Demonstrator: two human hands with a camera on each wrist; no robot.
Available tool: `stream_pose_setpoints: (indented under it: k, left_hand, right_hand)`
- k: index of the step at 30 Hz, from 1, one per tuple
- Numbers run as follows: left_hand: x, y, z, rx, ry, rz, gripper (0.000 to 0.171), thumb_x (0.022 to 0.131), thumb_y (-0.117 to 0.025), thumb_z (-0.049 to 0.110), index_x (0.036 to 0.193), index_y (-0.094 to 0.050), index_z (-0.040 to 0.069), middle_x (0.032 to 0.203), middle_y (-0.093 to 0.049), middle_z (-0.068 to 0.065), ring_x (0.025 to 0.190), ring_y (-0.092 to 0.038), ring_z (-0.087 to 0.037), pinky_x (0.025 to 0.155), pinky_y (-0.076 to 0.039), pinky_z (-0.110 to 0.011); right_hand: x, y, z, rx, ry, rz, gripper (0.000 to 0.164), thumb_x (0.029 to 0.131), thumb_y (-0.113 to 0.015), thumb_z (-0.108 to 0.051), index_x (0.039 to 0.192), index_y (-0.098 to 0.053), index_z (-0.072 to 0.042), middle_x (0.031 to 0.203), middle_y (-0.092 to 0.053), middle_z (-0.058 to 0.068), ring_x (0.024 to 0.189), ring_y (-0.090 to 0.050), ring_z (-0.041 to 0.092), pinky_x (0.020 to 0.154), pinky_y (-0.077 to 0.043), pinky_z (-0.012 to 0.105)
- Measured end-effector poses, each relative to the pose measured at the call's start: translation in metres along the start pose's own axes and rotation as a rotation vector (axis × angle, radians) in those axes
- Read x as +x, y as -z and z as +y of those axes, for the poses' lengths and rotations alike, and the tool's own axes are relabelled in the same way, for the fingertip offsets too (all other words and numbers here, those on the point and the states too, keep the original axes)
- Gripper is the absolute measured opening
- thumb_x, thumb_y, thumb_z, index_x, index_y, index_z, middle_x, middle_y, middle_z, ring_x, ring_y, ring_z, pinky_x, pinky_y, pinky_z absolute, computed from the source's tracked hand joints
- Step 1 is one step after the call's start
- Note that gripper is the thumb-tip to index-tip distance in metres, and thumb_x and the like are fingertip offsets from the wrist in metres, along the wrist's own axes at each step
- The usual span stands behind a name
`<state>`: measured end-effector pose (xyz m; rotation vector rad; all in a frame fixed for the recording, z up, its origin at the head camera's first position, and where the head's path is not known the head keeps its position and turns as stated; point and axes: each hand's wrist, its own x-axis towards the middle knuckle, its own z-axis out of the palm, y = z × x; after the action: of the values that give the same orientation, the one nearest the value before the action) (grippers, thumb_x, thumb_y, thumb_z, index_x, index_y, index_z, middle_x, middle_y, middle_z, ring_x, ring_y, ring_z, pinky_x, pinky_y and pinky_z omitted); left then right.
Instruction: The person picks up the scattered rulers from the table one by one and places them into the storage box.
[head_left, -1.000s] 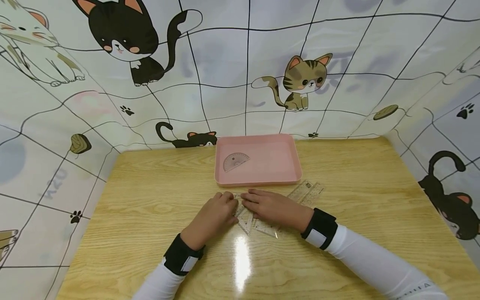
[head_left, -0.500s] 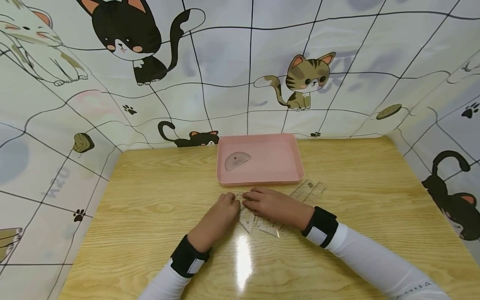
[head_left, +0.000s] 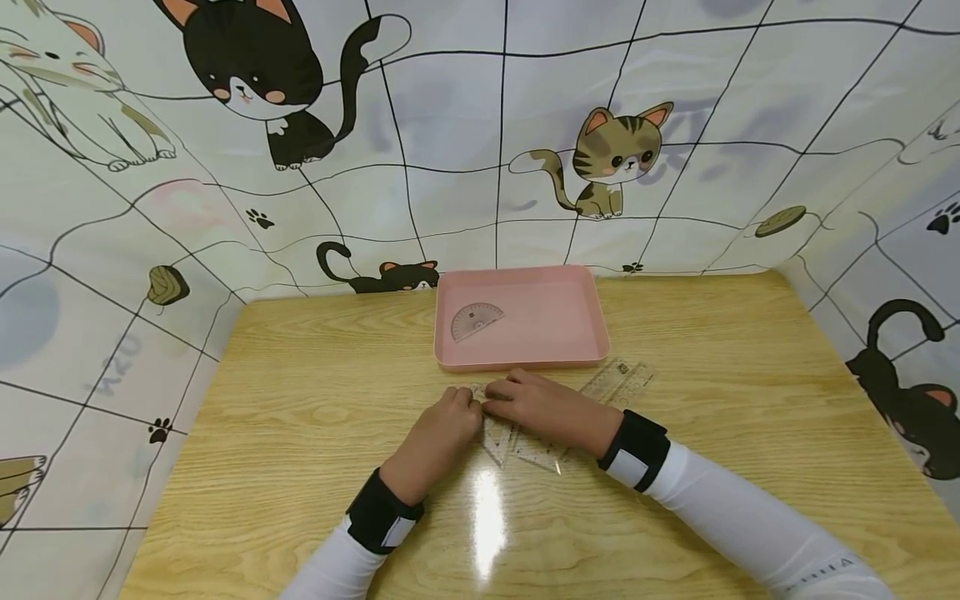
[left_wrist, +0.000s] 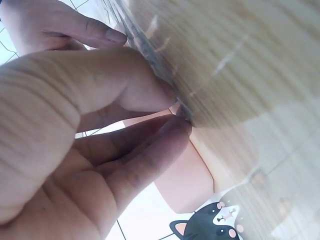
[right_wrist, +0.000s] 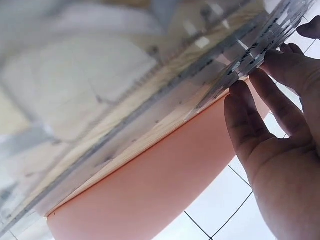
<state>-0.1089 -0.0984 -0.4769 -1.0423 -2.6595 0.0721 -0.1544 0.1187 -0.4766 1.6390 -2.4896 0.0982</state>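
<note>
A clear plastic set square [head_left: 495, 440] lies on the table between both hands. My left hand [head_left: 438, 432] pinches its left edge between thumb and fingers; in the left wrist view the fingertips [left_wrist: 177, 127] meet at the thin plastic edge. My right hand [head_left: 553, 410] rests its fingers at the upper part of the same set square. In the right wrist view, its fingers [right_wrist: 240, 112] are lightly bent at the edge of the clear plastic. A second clear set square [head_left: 538, 454] and clear rulers [head_left: 606, 379] lie partly hidden beneath the right hand and forearm.
A shallow pink tray [head_left: 551, 321] stands at the back of the wooden table [head_left: 315, 400], just beyond the hands. In it lies a clear protractor [head_left: 476, 322] toward the left. A cat-patterned sheet [head_left: 450, 125] covers the walls behind and beside the table.
My left hand has shifted slightly to the right and drawn its thumb in against the set square. My right hand's fingers have bent and risen a little. The tray and rulers stay put.
</note>
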Motion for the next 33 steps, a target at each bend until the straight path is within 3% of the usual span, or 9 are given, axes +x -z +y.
stream_pose_setpoints:
  k: [7,17,26,33]
  left_hand:
    - [0.003,0.002,-0.001,0.031,-0.011,-0.016,0.007,0.092,-0.07,-0.003,0.089,-0.072,0.003,0.085,-0.063,-0.008,0.076,-0.059,-0.021,0.065,-0.055,-0.027]
    - [0.002,0.001,-0.003,0.004,-0.029,0.004,0.006,0.09,-0.07,-0.003,0.087,-0.07,0.002,0.086,-0.065,-0.008,0.074,-0.058,-0.022,0.067,-0.053,-0.028]
    - [0.001,-0.002,-0.011,-0.26,0.075,-0.043,0.008,0.092,-0.068,-0.007,0.097,-0.069,0.0,0.1,-0.067,-0.011,0.082,-0.06,-0.026,0.076,-0.055,-0.033]
    - [0.002,-0.002,-0.014,-0.369,0.11,-0.031,0.017,0.093,-0.067,-0.007,0.109,-0.067,-0.002,0.105,-0.065,-0.014,0.09,-0.061,-0.028,0.08,-0.054,-0.037]
  right_hand:
    - [0.008,0.001,-0.001,-0.015,-0.002,-0.003,0.025,0.096,-0.066,-0.005,0.119,-0.067,-0.014,0.12,-0.064,0.003,0.102,-0.056,0.02,0.09,-0.051,0.032]
    - [0.011,0.0,-0.001,-0.169,0.042,0.017,0.017,0.096,-0.067,-0.005,0.112,-0.071,-0.007,0.112,-0.065,0.006,0.092,-0.057,0.02,0.082,-0.052,0.029]
    - [0.014,0.0,-0.003,0.015,-0.081,0.04,0.014,0.098,-0.068,-0.009,0.111,-0.075,-0.01,0.117,-0.07,0.009,0.109,-0.066,0.024,0.096,-0.055,0.033]
    - [0.015,0.001,-0.002,0.155,-0.158,0.034,0.015,0.098,-0.069,-0.009,0.111,-0.075,-0.01,0.114,-0.071,0.009,0.106,-0.067,0.024,0.093,-0.056,0.035]
